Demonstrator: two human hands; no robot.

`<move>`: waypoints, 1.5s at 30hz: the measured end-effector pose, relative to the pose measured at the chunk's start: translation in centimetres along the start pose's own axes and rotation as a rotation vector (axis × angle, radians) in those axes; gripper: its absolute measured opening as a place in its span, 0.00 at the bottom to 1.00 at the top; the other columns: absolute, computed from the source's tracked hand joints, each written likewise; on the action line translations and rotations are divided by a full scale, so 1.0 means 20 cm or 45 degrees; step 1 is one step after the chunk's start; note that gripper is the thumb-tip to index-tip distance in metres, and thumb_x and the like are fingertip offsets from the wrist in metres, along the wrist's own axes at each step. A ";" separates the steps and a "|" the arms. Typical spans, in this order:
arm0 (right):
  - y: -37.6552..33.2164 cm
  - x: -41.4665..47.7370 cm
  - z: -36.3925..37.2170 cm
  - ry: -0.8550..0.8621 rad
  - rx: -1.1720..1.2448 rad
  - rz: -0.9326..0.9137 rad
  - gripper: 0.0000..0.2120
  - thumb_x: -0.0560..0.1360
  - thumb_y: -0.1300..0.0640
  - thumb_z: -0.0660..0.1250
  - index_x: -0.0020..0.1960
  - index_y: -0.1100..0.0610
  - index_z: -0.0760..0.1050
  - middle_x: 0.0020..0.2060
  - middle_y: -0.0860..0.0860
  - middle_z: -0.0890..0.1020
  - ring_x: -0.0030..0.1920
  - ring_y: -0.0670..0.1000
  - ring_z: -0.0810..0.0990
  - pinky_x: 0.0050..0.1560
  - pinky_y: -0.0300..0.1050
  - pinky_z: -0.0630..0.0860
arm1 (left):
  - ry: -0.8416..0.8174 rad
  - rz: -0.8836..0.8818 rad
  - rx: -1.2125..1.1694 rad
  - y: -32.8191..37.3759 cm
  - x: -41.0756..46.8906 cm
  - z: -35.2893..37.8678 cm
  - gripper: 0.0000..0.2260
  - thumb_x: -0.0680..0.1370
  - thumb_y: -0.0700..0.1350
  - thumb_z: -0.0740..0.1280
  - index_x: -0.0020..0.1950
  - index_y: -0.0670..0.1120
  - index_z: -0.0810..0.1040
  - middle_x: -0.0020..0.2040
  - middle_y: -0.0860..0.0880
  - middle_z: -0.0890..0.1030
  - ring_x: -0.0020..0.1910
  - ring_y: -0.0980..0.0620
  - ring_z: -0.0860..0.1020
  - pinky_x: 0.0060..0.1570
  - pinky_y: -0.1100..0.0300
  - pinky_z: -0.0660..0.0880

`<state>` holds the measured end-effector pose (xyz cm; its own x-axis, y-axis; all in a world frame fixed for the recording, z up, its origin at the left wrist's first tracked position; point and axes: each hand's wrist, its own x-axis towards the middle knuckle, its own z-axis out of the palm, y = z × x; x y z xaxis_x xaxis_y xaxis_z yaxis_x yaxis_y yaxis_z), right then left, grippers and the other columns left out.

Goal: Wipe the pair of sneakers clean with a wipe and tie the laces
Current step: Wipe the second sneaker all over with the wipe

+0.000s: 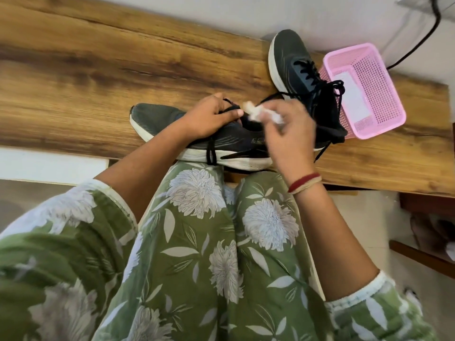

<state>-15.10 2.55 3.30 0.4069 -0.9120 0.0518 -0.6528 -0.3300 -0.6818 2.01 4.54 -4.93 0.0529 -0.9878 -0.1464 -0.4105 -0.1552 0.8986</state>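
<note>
Here, your left hand [209,116] curls its fingers [235,113] round the laces [211,153] of the near sneaker [155,119] at the counter [98,70] edge; your right hand [293,130] pinches the crumpled wipe [261,114]. Brace the shoe and rub firmly.

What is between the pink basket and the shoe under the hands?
The second sneaker sits between the pink basket and the held sneaker, right beside the basket, as the head view shows.

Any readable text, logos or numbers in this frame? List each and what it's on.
No text can be read.
Side of the near sneaker: a small pale mark, too blurred to read.
The white packet in the pink basket: no legible print.
The far sneaker: nothing seen.
</note>
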 end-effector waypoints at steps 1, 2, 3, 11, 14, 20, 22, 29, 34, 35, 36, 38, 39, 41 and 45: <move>0.04 0.00 -0.02 0.138 -0.118 0.059 0.07 0.73 0.60 0.64 0.49 0.56 0.80 0.46 0.53 0.77 0.47 0.54 0.76 0.51 0.53 0.73 | -0.002 0.004 0.035 0.00 0.00 0.00 0.10 0.79 0.47 0.65 0.48 0.44 0.84 0.45 0.56 0.75 0.51 0.55 0.73 0.55 0.62 0.68; 0.07 -0.01 -0.02 0.166 -0.241 0.093 0.08 0.73 0.58 0.63 0.49 0.56 0.79 0.46 0.54 0.77 0.48 0.56 0.76 0.51 0.54 0.72 | 0.002 0.007 0.042 0.00 0.00 0.00 0.10 0.80 0.47 0.64 0.47 0.45 0.84 0.45 0.57 0.75 0.52 0.55 0.73 0.57 0.61 0.68; 0.08 -0.02 0.00 0.124 -0.355 0.099 0.08 0.74 0.57 0.62 0.49 0.56 0.78 0.47 0.54 0.77 0.49 0.57 0.76 0.51 0.53 0.70 | 0.007 0.011 0.046 0.00 0.01 0.00 0.10 0.80 0.47 0.64 0.46 0.47 0.84 0.45 0.56 0.75 0.52 0.56 0.73 0.58 0.59 0.68; -0.01 -0.15 0.17 -0.168 -0.710 -0.335 0.06 0.72 0.58 0.65 0.48 0.51 0.78 0.43 0.50 0.77 0.48 0.54 0.75 0.47 0.50 0.57 | 0.003 0.003 0.048 0.00 0.01 0.02 0.09 0.80 0.47 0.64 0.43 0.50 0.82 0.44 0.50 0.77 0.51 0.54 0.73 0.55 0.59 0.67; 0.00 -0.10 0.13 -0.090 -0.720 -0.109 0.09 0.75 0.56 0.61 0.52 0.49 0.78 0.48 0.49 0.77 0.53 0.53 0.72 0.48 0.49 0.55 | -0.006 -0.039 0.092 0.00 0.01 0.01 0.09 0.80 0.49 0.64 0.41 0.55 0.80 0.46 0.49 0.76 0.50 0.54 0.74 0.53 0.60 0.68; -0.01 -0.22 0.17 -0.071 -0.537 -0.293 0.08 0.70 0.59 0.68 0.47 0.50 0.80 0.42 0.48 0.78 0.45 0.52 0.74 0.43 0.45 0.53 | -0.008 -0.062 0.069 0.02 0.00 0.01 0.09 0.79 0.49 0.64 0.43 0.49 0.82 0.47 0.40 0.78 0.52 0.47 0.75 0.56 0.56 0.69; 0.07 -0.16 0.10 0.114 -0.426 -0.028 0.08 0.71 0.59 0.68 0.49 0.49 0.81 0.45 0.49 0.79 0.47 0.53 0.74 0.47 0.45 0.55 | -0.010 -0.096 0.089 0.02 -0.01 0.01 0.12 0.78 0.53 0.63 0.43 0.49 0.83 0.50 0.38 0.77 0.52 0.47 0.75 0.57 0.55 0.69; 0.00 -0.25 0.19 -0.039 -0.499 -0.247 0.07 0.70 0.59 0.69 0.47 0.51 0.81 0.41 0.49 0.79 0.44 0.53 0.75 0.46 0.47 0.57 | 0.006 -0.145 0.065 0.04 -0.01 0.01 0.12 0.80 0.50 0.63 0.41 0.50 0.82 0.48 0.41 0.76 0.50 0.51 0.75 0.58 0.55 0.68; 0.15 -0.17 0.08 0.290 -0.310 0.242 0.07 0.74 0.58 0.65 0.50 0.51 0.79 0.46 0.50 0.78 0.49 0.54 0.74 0.49 0.46 0.59 | 0.010 -0.166 0.110 0.03 -0.01 0.01 0.12 0.80 0.52 0.63 0.38 0.56 0.80 0.51 0.40 0.75 0.52 0.49 0.75 0.59 0.55 0.68; 0.14 -0.18 0.08 0.276 -0.301 0.249 0.07 0.74 0.58 0.65 0.50 0.51 0.79 0.46 0.51 0.78 0.49 0.55 0.74 0.49 0.47 0.62 | 0.010 -0.167 0.109 0.03 -0.01 0.01 0.12 0.79 0.52 0.63 0.38 0.57 0.80 0.51 0.40 0.75 0.52 0.49 0.75 0.59 0.54 0.69; 0.12 -0.20 0.10 0.188 -0.296 0.176 0.07 0.74 0.59 0.65 0.50 0.52 0.79 0.45 0.51 0.78 0.48 0.55 0.74 0.49 0.48 0.64 | 0.005 -0.166 0.110 0.03 -0.01 0.01 0.12 0.79 0.52 0.63 0.37 0.58 0.80 0.50 0.41 0.75 0.52 0.49 0.75 0.59 0.54 0.69; 0.07 -0.25 0.16 -0.050 -0.344 -0.079 0.08 0.72 0.60 0.66 0.50 0.53 0.80 0.44 0.51 0.78 0.47 0.53 0.74 0.48 0.46 0.61 | 0.007 -0.167 0.110 0.03 -0.01 0.02 0.12 0.80 0.51 0.63 0.37 0.57 0.79 0.48 0.43 0.75 0.51 0.50 0.75 0.59 0.54 0.69; 0.07 -0.26 0.17 -0.097 -0.392 -0.178 0.08 0.72 0.60 0.67 0.50 0.53 0.80 0.43 0.50 0.79 0.46 0.53 0.74 0.47 0.45 0.59 | 0.010 -0.169 0.111 0.04 -0.01 0.02 0.12 0.80 0.51 0.63 0.37 0.56 0.80 0.47 0.44 0.74 0.51 0.50 0.75 0.59 0.54 0.69; 0.10 -0.23 0.12 0.035 -0.413 -0.110 0.08 0.72 0.60 0.66 0.50 0.53 0.80 0.44 0.51 0.79 0.47 0.53 0.75 0.47 0.45 0.59 | 0.008 -0.182 0.114 0.06 -0.02 0.03 0.12 0.80 0.51 0.63 0.38 0.54 0.80 0.48 0.45 0.74 0.52 0.49 0.75 0.58 0.55 0.68; 0.17 -0.19 0.06 0.240 -0.229 0.146 0.05 0.74 0.57 0.65 0.48 0.53 0.79 0.45 0.51 0.79 0.48 0.55 0.75 0.49 0.49 0.66 | -0.001 -0.217 0.143 0.08 -0.02 0.04 0.13 0.80 0.52 0.62 0.40 0.52 0.81 0.47 0.47 0.73 0.52 0.49 0.74 0.57 0.57 0.68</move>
<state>-18.05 5.24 -0.03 0.2085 -0.9696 0.1280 -0.7973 -0.2443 -0.5519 0.59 4.62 -3.75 0.1297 -0.9473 -0.2931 -0.4945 -0.3180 0.8089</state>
